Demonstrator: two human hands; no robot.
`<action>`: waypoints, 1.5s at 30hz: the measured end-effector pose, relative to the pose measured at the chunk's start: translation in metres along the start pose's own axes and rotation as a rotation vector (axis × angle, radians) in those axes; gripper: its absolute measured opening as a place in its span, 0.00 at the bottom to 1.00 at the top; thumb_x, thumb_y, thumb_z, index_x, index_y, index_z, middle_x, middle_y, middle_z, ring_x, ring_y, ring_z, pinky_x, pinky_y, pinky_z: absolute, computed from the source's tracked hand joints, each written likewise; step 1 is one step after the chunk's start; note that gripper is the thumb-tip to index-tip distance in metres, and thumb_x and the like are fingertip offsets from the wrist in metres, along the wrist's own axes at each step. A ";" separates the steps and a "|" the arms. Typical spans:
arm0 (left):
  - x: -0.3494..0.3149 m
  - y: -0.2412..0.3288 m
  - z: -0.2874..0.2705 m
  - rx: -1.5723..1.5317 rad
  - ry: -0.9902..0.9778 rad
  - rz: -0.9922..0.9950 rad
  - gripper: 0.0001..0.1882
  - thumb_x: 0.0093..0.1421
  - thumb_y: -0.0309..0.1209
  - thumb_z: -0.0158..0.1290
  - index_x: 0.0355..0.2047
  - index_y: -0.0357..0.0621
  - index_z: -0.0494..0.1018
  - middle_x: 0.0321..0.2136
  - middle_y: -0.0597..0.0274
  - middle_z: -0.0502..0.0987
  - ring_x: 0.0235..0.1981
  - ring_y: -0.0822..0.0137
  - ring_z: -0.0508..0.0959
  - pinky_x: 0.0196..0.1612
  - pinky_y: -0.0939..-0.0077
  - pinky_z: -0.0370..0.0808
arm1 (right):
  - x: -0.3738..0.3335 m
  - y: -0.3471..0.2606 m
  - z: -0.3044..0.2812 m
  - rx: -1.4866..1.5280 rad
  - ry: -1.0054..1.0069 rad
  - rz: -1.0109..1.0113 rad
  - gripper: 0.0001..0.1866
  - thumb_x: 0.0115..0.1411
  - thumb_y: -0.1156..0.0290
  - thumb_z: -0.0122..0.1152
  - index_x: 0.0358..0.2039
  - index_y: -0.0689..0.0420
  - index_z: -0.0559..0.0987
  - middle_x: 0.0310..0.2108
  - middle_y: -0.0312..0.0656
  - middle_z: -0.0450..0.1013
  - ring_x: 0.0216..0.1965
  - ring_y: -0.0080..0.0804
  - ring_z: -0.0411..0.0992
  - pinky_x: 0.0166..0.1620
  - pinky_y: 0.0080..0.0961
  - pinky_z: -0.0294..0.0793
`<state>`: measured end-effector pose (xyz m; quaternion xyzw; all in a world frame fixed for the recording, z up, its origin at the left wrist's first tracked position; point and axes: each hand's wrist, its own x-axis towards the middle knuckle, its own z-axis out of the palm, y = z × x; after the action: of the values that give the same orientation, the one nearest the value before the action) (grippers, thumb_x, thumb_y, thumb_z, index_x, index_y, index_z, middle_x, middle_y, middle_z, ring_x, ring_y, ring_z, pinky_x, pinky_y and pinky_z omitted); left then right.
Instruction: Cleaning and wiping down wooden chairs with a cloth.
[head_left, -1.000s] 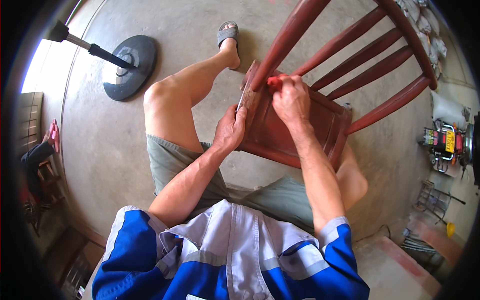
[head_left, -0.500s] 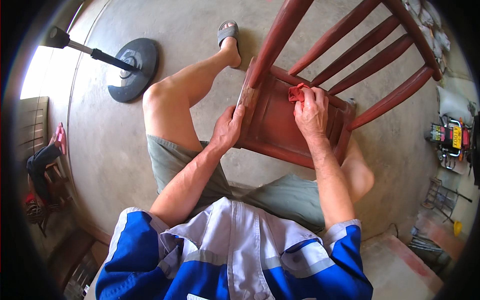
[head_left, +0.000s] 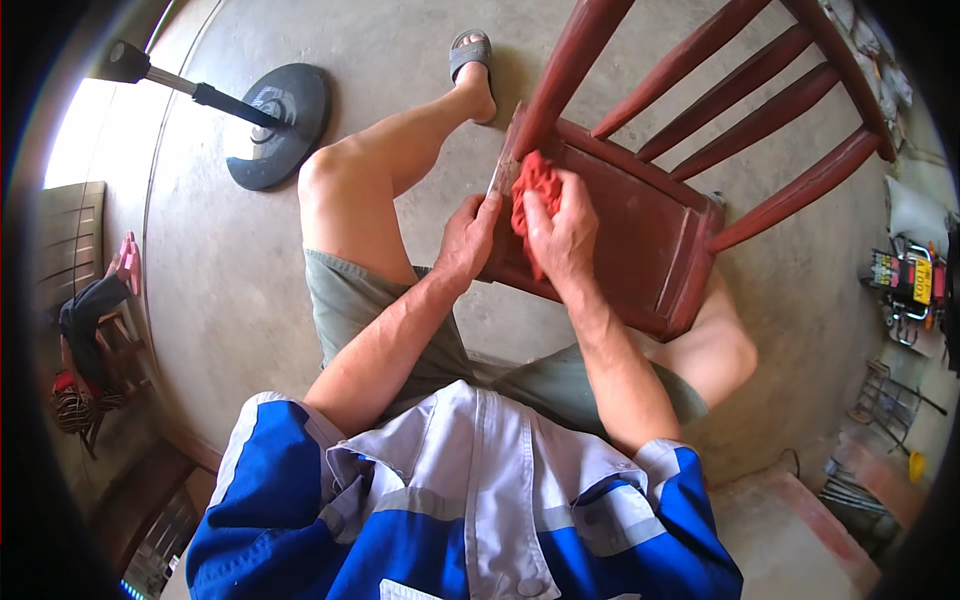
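Note:
A dark red wooden chair [head_left: 630, 235] with a spindled back lies across my legs, its back pointing away to the upper right. My left hand [head_left: 468, 238] grips the left edge of the seat, thumb on the rim, the other fingers partly hidden by it. That left rail looks worn, with paler wood showing. In my right hand [head_left: 566, 228] is a bunched red cloth [head_left: 537, 195], pressed on the left side of the seat close to my left hand. The cloth's lower end hangs toward the front edge of the seat.
On the concrete floor [head_left: 400, 60], a round black base with a pole [head_left: 300, 120] stands at the far left. Another person's legs [head_left: 95, 315] show at the left rim. A motorcycle [head_left: 905, 280], a metal rack [head_left: 885, 405] and pale sacks [head_left: 915, 215] line the right side.
My right hand has moved left with the red cloth, from near the back spindles to the seat's left side. More of the cloth shows now. My left hand keeps its grip on the seat edge.

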<state>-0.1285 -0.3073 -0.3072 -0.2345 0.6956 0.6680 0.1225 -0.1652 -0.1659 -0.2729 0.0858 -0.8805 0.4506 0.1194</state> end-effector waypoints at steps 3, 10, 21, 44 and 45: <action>-0.002 0.012 0.001 -0.033 -0.002 -0.075 0.30 0.70 0.52 0.47 0.52 0.33 0.74 0.41 0.52 0.80 0.44 0.65 0.77 0.49 0.69 0.74 | -0.038 -0.013 -0.012 0.052 -0.143 0.034 0.17 0.58 0.70 0.65 0.47 0.62 0.75 0.40 0.54 0.75 0.42 0.54 0.76 0.46 0.42 0.76; -0.002 0.009 -0.002 -0.044 0.005 -0.080 0.30 0.68 0.54 0.49 0.52 0.36 0.75 0.40 0.58 0.78 0.40 0.69 0.76 0.45 0.74 0.73 | -0.052 -0.028 -0.049 -0.047 -0.541 -0.213 0.22 0.50 0.74 0.67 0.47 0.59 0.73 0.41 0.48 0.72 0.44 0.51 0.72 0.49 0.44 0.75; 0.001 -0.006 -0.004 -0.103 0.062 -0.073 0.31 0.71 0.54 0.43 0.51 0.35 0.75 0.45 0.50 0.80 0.48 0.61 0.78 0.54 0.68 0.71 | 0.071 -0.057 -0.010 -0.079 -0.003 -0.566 0.29 0.48 0.75 0.72 0.53 0.56 0.75 0.49 0.46 0.72 0.49 0.50 0.71 0.52 0.44 0.71; 0.008 0.007 -0.024 -0.526 0.041 -0.366 0.27 0.70 0.52 0.45 0.52 0.41 0.74 0.44 0.64 0.79 0.45 0.67 0.76 0.51 0.65 0.71 | -0.032 -0.005 -0.018 -0.131 -0.280 -0.398 0.26 0.42 0.83 0.64 0.46 0.56 0.75 0.44 0.48 0.70 0.47 0.52 0.68 0.52 0.46 0.70; 0.009 0.006 -0.023 -0.541 0.045 -0.357 0.26 0.70 0.52 0.45 0.52 0.41 0.74 0.44 0.64 0.79 0.45 0.67 0.76 0.51 0.65 0.71 | -0.012 0.000 -0.017 -0.177 -0.214 -0.398 0.25 0.43 0.83 0.65 0.45 0.56 0.75 0.44 0.48 0.70 0.47 0.53 0.68 0.52 0.46 0.70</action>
<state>-0.1362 -0.3313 -0.3044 -0.3916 0.4432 0.7912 0.1556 -0.1513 -0.1516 -0.2669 0.2940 -0.8899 0.3277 0.1190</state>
